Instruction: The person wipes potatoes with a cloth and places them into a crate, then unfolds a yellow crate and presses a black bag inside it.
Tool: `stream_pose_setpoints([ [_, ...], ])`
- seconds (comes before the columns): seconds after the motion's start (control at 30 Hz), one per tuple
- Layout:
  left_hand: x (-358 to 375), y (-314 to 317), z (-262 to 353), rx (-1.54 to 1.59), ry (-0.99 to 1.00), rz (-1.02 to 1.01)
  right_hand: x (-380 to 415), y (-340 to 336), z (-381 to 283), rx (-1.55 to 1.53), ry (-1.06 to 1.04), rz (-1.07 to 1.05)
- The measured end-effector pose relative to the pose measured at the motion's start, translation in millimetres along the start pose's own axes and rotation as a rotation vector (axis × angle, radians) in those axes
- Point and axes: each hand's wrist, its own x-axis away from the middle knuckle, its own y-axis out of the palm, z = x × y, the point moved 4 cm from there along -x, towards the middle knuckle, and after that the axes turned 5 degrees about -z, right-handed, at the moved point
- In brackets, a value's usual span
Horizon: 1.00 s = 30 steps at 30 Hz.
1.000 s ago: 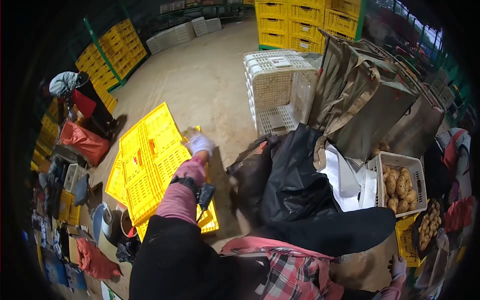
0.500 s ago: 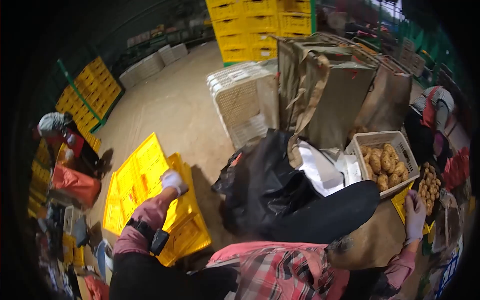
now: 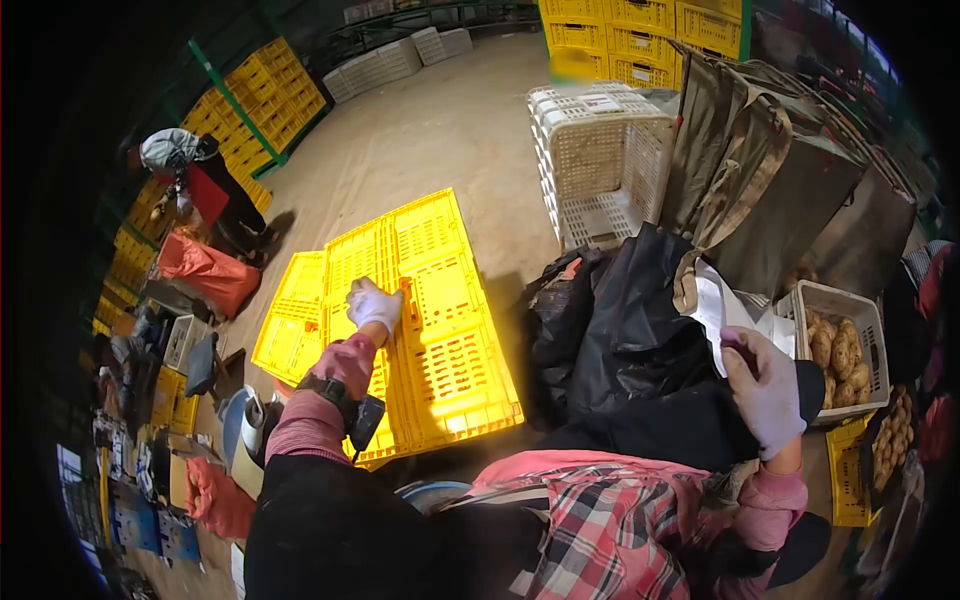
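Head view: yellow folding crate [image 3: 445,300], collapsed, lay left of the black bag [image 3: 635,330]; judged light, stiff, smooth, best held by its rims. Left hand [image 3: 375,306] touched its top, grip unclear; right hand [image 3: 768,395] hovered, thumb and fingers parted, apparently empty.

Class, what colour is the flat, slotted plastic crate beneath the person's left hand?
The flat, slotted plastic crate is yellow; the head view shows it best.
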Motion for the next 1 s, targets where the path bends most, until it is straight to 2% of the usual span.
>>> stream_pose_setpoints([
  [0.03, -21, 15, -20, 0.055, -0.058, -0.103, 1, -5, 10, -0.072, -0.011, 0.063],
  [0.1, -38, 36, -26, 0.182, -0.001, -0.447, 0, -9, 6, -0.11, 0.017, 0.038],
  [0.17, -22, 42, -17, 0.191, -0.031, -0.395, -1, -10, 14, -0.18, 0.012, 0.051],
  [0.2, -10, 36, -8, 0.253, -0.026, -0.311, -3, -9, 10, -0.065, -0.015, 0.075],
  [0.27, -28, 67, -21, 0.511, -0.07, -0.48, -2, -4, 2, -0.035, -0.051, 0.059],
  [0.3, -36, 81, -24, 0.632, -0.108, -0.562, 0, -2, 9, -0.053, 0.068, -0.001],
  [0.33, -40, 89, -30, 0.886, -0.144, -0.356, 3, -3, 6, 0.036, -0.074, 0.038],
  [0.37, -53, 95, -38, 0.819, -0.097, -0.502, 6, -4, 1, 0.11, -0.059, 0.004],
  [0.4, -37, 88, -25, 1.113, -0.039, -0.483, 13, -7, 0, 0.122, -0.089, 0.018],
  [0.43, -34, 92, -12, 1.268, -0.048, -0.539, 14, -11, 0, 0.099, -0.033, -0.019],
  [0.47, -14, 83, 11, 1.333, -0.027, -0.547, 11, -11, 8, 0.161, -0.066, 0.056],
  [0.57, 80, 8, 90, 1.372, 0.079, -0.482, 12, -16, 2, 0.119, -0.05, 0.071],
  [0.63, 141, -50, 125, 1.39, 0.178, -0.434, 23, -15, -14, 0.097, -0.018, -0.022],
  [0.67, 167, -82, 139, 1.405, 0.229, -0.417, 26, -12, -12, 0.185, -0.087, -0.025],
  [0.73, 210, -151, 164, 1.465, 0.364, -0.411, 41, -16, -21, 0.191, -0.058, -0.051],
  [0.8, 186, -159, 173, 1.464, 0.479, -0.303, 48, -14, -20, 0.119, 0.028, -0.097],
  [0.83, 130, -131, 174, 1.416, 0.522, -0.195, 49, -13, -19, 0.138, -0.019, 0.007],
  [0.9, 109, -130, 185, 1.342, 0.712, -0.088, 51, -1, -12, 0.169, -0.088, 0.22],
  [0.93, 124, -148, 192, 1.327, 0.853, -0.08, 53, 1, -15, 0.166, 0.002, 0.199],
  [1.0, 159, -184, 207, 1.258, 1.061, -0.016, 48, 17, -14, 0.033, -0.045, 0.293],
])
